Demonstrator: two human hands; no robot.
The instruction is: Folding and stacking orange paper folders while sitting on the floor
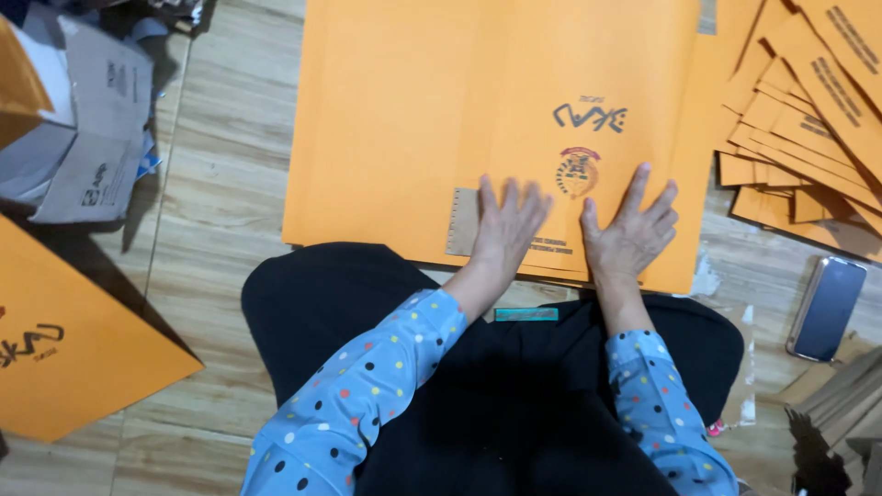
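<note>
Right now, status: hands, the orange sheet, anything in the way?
Left hand and right hand flat, open, pressing the large orange sheet. Wooden ruler beside left hand. Phone off to the right, apart.

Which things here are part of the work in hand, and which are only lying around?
In use:
left hand and right hand, flat on the large orange paper sheet
small wooden ruler

Lying about:
pile of folded orange envelopes
dark smartphone
grey cardboard boxes
</note>
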